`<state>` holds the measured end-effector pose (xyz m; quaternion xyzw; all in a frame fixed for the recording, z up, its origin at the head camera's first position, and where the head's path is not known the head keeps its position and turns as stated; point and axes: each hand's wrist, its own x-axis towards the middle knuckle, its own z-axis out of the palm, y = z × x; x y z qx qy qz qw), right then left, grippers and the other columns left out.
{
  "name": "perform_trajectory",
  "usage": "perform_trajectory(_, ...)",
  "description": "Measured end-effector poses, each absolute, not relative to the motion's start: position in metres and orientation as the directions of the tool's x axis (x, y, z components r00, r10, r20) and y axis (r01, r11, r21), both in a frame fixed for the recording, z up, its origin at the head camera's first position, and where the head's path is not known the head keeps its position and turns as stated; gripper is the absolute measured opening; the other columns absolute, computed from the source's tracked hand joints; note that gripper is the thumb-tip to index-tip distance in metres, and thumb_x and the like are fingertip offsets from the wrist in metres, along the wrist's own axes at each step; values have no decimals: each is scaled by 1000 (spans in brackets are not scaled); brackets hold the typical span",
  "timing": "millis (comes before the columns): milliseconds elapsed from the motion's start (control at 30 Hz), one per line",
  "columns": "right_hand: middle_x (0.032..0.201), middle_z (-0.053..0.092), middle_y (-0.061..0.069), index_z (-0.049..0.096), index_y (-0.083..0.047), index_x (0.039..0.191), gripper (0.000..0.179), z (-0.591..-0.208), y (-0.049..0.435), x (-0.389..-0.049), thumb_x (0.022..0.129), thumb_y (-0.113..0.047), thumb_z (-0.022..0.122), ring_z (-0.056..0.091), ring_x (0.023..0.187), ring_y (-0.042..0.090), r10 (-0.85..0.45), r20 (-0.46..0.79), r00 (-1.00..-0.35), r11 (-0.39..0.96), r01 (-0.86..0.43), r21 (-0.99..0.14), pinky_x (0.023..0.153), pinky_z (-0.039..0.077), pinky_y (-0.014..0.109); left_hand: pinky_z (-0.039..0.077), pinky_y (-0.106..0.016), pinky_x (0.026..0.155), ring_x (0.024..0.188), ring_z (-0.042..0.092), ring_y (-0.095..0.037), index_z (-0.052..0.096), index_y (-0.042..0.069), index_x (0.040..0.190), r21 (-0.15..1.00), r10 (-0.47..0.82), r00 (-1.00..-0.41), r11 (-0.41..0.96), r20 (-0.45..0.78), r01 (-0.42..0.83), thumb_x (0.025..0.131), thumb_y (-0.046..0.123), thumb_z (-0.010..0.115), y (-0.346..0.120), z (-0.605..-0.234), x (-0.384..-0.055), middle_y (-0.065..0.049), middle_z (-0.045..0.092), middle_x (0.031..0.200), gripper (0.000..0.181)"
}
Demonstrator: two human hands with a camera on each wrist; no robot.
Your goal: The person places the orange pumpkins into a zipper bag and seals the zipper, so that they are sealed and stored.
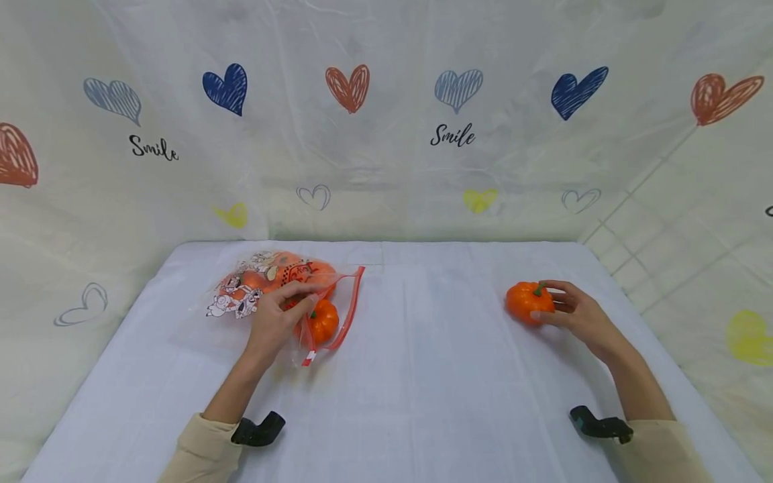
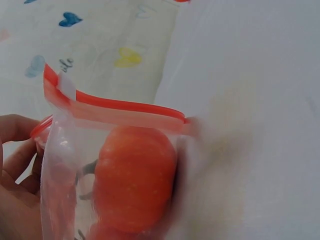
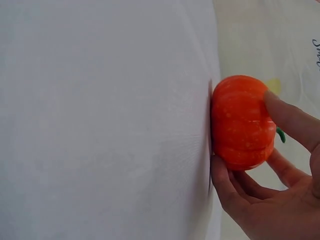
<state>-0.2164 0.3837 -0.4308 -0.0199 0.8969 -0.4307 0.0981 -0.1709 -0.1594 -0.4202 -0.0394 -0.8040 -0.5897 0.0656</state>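
Note:
On the left of the table in the head view lies a clear zip bag (image 1: pixel 232 303) printed with cartoon figures and edged in red. My left hand (image 1: pixel 273 325) pinches the red edge of its mouth between thumb and fingers. Inside, near the opening, sits a small orange toy pumpkin (image 1: pixel 327 320), with more orange shapes behind it. The left wrist view shows the red zip strip (image 2: pixel 125 107) and its white slider above that pumpkin. At the right, my right hand (image 1: pixel 580 315) grips another orange pumpkin (image 1: pixel 519 302) with a green stem, thumb and fingers around its side.
A white cloth covers the table (image 1: pixel 417 376), and the two hands are far apart across it. Behind rises a pale curtain (image 1: pixel 398 161) printed with hearts and the word Smile. Each wrist wears a black strap mount (image 1: pixel 260 429) at the sleeve.

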Motion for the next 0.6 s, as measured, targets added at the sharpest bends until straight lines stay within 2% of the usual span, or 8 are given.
perform_trajectory(100, 161, 38, 31, 31, -9, 161, 80, -433, 382, -217, 98, -36, 72, 43, 143, 49, -120, -151, -981, 635, 41, -772, 101, 51, 34, 55, -14, 87, 115, 57, -19, 75, 8, 124, 946, -14, -989, 291, 151, 140, 101, 21, 68, -159, -420, -171, -11, 69, 132, 27)
perform_trajectory(200, 160, 40, 31, 32, -10, 161, 80, -435, 378, -218, 98, -38, 72, 44, 143, 48, -111, -145, -983, 638, 41, -769, 98, 51, 30, 56, -14, 86, 114, 57, -19, 75, 8, 124, 948, -12, -989, 287, 150, 140, 101, 20, 68, -159, -421, -172, -10, 69, 131, 27)
perform_trajectory(400, 158, 43, 29, 35, -12, 160, 77, -433, 364, -216, 98, -40, 71, 49, 139, 48, -104, -105, -989, 636, 15, -772, 102, 53, 42, 55, -14, 86, 112, 58, -20, 74, 8, 124, 946, -7, -988, 290, 155, 146, 101, 20, 68, -161, -422, -173, -12, 69, 129, 27)
perform_trajectory(533, 158, 44, 28, 35, -14, 160, 76, -430, 352, -213, 98, -40, 71, 52, 137, 49, -114, -75, -991, 618, -12, -786, 106, 53, 56, 55, -14, 86, 112, 58, -20, 75, 8, 124, 946, -7, -988, 288, 156, 147, 101, 20, 67, -161, -422, -174, -11, 69, 129, 27)
perform_trajectory(600, 158, 44, 27, 36, -15, 160, 76, -428, 345, -211, 98, -40, 72, 54, 136, 49, -124, -63, -990, 612, -27, -790, 107, 53, 58, 55, -14, 87, 113, 58, -20, 75, 8, 124, 946, -7, -988, 290, 155, 147, 101, 21, 67, -161, -422, -174, -11, 69, 129, 27)
